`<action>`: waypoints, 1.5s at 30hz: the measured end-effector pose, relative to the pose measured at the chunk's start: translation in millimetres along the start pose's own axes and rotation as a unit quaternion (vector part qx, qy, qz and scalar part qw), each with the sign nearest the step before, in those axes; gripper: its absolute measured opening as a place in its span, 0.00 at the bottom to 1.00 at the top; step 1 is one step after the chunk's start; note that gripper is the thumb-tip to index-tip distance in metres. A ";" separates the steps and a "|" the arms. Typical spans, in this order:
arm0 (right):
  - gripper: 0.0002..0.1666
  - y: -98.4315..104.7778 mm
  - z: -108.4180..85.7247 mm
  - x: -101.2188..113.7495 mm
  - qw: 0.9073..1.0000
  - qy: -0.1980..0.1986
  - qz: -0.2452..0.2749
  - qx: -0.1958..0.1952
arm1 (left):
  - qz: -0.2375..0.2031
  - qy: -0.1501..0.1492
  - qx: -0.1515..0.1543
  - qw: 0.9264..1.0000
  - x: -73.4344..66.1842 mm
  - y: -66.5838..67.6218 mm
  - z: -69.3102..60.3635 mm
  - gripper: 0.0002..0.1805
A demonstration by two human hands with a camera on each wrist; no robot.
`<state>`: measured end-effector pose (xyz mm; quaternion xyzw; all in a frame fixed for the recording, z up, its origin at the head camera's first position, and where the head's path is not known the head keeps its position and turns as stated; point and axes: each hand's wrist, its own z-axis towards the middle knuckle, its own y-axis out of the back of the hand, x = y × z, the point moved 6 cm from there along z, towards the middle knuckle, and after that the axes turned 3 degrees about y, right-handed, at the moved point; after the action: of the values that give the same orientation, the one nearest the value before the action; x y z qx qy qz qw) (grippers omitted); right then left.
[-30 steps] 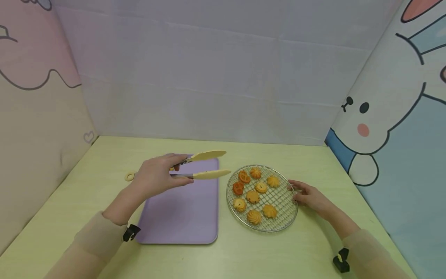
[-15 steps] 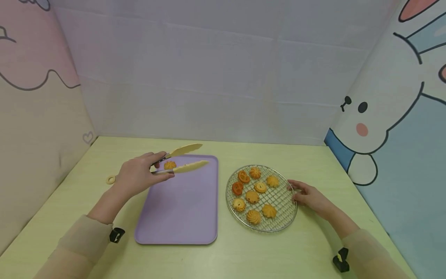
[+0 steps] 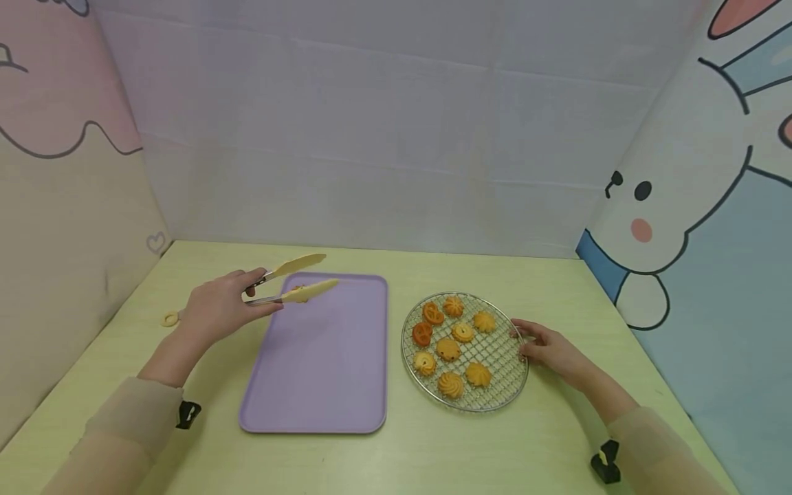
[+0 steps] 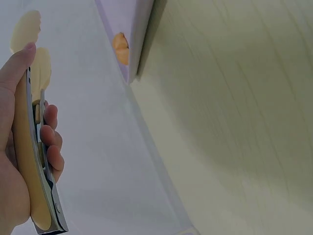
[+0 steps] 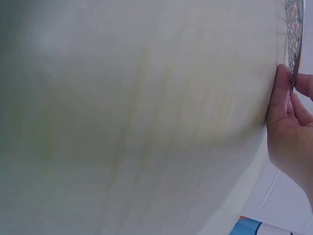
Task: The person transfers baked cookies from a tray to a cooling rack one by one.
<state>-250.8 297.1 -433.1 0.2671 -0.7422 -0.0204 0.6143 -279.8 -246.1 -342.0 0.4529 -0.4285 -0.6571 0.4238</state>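
My left hand [image 3: 216,306] grips a pair of tongs [image 3: 309,291] with pale yellow tips, over the left edge of a purple tray [image 3: 315,371]. The tips stand spread apart with nothing pinched between them. Behind the lower tip, in the tray's far left corner, lies a cookie mostly hidden in the head view; the left wrist view shows this orange-brown cookie [image 4: 121,49] plainly. On the right, my right hand [image 3: 551,350] pinches the rim of a round wire rack [image 3: 504,361] between thumb and fingers. Several cookies [image 3: 448,349] of different shapes lie on the rack.
The tray and rack lie side by side on a pale yellow-green table [image 3: 396,460], a narrow gap between them. A white back wall [image 3: 371,137] and printed side panels [image 3: 711,275] with cartoon figures enclose the table.
My left hand has moved left with the tongs, away from the rack and across the tray, uncovering more of the tray. The right hand, rack and its cookies have stayed put.
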 end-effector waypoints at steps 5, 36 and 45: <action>0.36 -0.4 -0.3 -0.3 1.000 -0.001 -0.001 -0.002 | 0.022 0.000 0.025 0.999 8.2 -3.0 1.7 0.39; 0.35 0.1 1.3 0.5 1.000 0.004 -0.011 0.003 | 0.076 0.032 0.150 0.985 28.2 -31.8 20.4 0.42; 0.35 1.3 4.2 -3.6 1.000 0.006 -0.010 0.002 | 0.072 0.037 0.160 0.984 27.2 -35.1 21.8 0.41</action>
<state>-254.8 298.5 -436.9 0.2761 -0.7359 -0.0238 0.6178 -313.0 -258.3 -376.7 0.5064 -0.5436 -0.5310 0.4076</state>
